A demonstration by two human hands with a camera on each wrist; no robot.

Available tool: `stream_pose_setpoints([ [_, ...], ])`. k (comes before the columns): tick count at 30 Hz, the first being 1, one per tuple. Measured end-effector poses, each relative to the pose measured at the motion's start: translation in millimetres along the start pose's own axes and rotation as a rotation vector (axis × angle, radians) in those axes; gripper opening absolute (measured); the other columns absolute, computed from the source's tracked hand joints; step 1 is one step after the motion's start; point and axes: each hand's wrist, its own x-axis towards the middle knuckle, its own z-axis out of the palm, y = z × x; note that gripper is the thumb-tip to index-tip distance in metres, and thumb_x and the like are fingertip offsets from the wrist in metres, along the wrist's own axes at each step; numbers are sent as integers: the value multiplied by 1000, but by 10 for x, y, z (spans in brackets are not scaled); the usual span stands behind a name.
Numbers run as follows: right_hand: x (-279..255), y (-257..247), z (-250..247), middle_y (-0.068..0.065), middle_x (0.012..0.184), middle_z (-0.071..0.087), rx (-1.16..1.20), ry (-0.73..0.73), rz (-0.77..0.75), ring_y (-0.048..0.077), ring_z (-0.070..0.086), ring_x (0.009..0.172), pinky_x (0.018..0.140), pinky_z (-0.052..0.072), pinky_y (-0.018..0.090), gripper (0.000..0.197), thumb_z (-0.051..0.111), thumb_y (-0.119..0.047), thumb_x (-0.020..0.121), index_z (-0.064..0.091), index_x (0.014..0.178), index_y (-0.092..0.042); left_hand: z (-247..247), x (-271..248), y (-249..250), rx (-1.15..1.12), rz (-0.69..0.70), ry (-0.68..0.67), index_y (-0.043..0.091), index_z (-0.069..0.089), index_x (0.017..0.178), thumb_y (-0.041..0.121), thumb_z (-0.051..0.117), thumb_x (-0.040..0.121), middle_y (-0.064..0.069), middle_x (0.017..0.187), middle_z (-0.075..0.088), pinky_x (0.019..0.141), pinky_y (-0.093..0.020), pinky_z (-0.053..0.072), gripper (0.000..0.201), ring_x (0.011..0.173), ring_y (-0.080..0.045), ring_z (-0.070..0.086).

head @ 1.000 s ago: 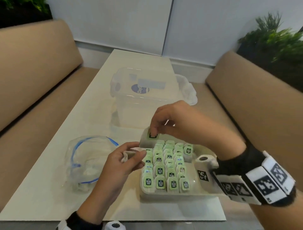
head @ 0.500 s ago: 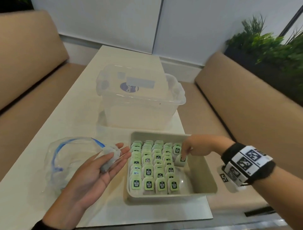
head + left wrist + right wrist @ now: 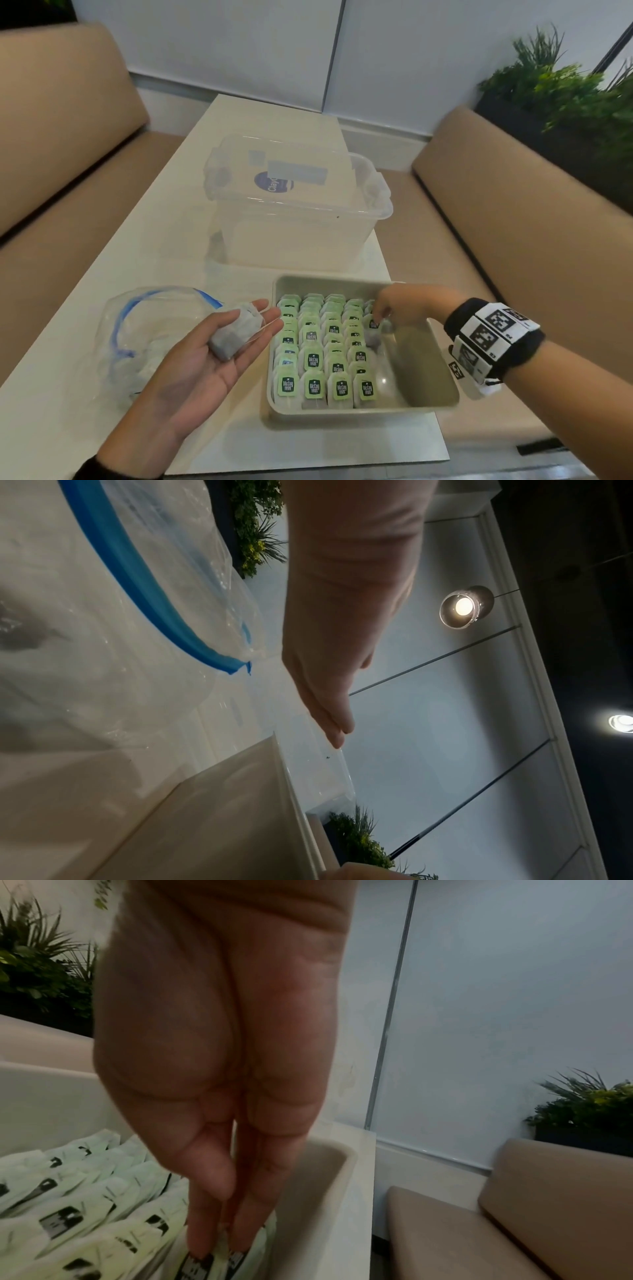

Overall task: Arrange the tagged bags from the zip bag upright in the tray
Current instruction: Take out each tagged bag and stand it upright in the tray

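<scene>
The long pale counter runs away toward 12 o'clock between two tan benches, with green plants behind the bench at 2 o'clock. At 12 o'clock on the counter stands a clear lidded storage box with a dark round label on its lid.

Just nearer than the box, at about 5 o'clock from it, sits the grey tray. Its left part is packed with rows of tagged bags standing upright, green tags showing; the right part of the tray floor is bare. At 9 o'clock from the tray, near it on the counter, lies the crumpled clear zip bag with its blue seal strip curved open and a few greyish bags inside.

The left hand is held palm up between the zip bag and the tray, fingers spread flat, with a small bunch of loose bags resting on the fingers, a thread trailing off them. It grips nothing.

The right hand reaches into the tray from 3 o'clock, at the far end of the rightmost row. In the right wrist view its fingertips point down and are pressed close together, pinching the top of one tagged bag at the edge of the rows, beside the tray's inner wall.
</scene>
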Motion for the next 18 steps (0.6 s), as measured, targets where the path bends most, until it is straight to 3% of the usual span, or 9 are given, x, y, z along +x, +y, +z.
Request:
stream_pose_setpoints([
  [3, -120, -93, -89, 2, 126, 57, -22, 60, 13, 20, 55, 111, 95, 43, 26, 42, 52, -5, 86, 58, 126, -19, 37, 0, 8, -49, -40, -32, -12, 62, 110, 7, 92, 32, -32, 123, 58, 77, -45, 58, 86, 109, -43, 61],
  [5, -282, -265, -264, 1, 122, 58, 68, 247, -78, 16, 56, 109, 91, 43, 20, 36, 50, -6, 89, 60, 122, -18, 54, 9, 8, -83, -61, -49, -14, 61, 110, 9, 92, 34, -33, 124, 57, 79, -48, 56, 86, 110, -45, 59],
  [7, -467, -551, -452, -3, 113, 60, 292, 462, -276, 8, 58, 101, 86, 48, 17, 26, 55, -17, 92, 62, 118, -18, 92, 24, -18, -111, -90, -69, -15, 60, 113, 16, 91, 46, -33, 125, 56, 83, -51, 54, 79, 112, -46, 58],
  [8, -547, -719, -527, -4, 112, 60, 389, 522, -392, 5, 58, 99, 83, 49, 17, 28, 58, -24, 91, 61, 119, -18, 114, 37, -36, -112, -98, -63, -15, 60, 113, 24, 84, 60, -32, 124, 57, 84, -52, 52, 70, 111, -46, 58],
  [10, -623, -1015, -609, -3, 111, 59, 424, 554, -564, 4, 57, 96, 81, 46, 13, 34, 63, -28, 88, 60, 121, -17, 161, 49, -73, -64, -76, -24, -14, 65, 107, 40, 55, 85, -29, 120, 61, 86, -52, 50, 59, 107, -42, 62],
  [13, -591, -1245, -617, 2, 102, 61, 291, 597, -655, 12, 57, 90, 82, 45, 22, 26, 67, -14, 83, 66, 109, -14, 200, 59, -110, -31, -69, -44, -12, 68, 102, 50, 39, 91, -26, 122, 61, 89, -50, 50, 69, 105, -37, 65],
  [15, -610, -1246, -665, -1, 94, 60, 275, 695, -680, 11, 54, 85, 79, 46, 27, 18, 68, -8, 80, 71, 96, -15, 193, 31, -90, 15, -80, -91, -9, 62, 117, 55, 42, 89, -26, 126, 59, 93, -46, 48, 72, 114, -40, 59],
  [17, -672, -1200, -727, -7, 88, 54, 317, 767, -719, 6, 51, 77, 73, 44, 19, 15, 71, -6, 77, 73, 86, -18, 170, 9, -84, 117, -34, -95, -5, 60, 120, 48, 61, 83, -26, 122, 61, 89, -40, 53, 65, 111, -39, 61],
  [18, -704, -1168, -757, -9, 86, 52, 340, 782, -737, 5, 51, 74, 69, 43, 14, 14, 72, -6, 77, 74, 83, -19, 158, 0, -87, 186, 11, -93, -4, 62, 116, 37, 68, 80, -24, 117, 64, 83, -35, 57, 55, 102, -37, 66],
])
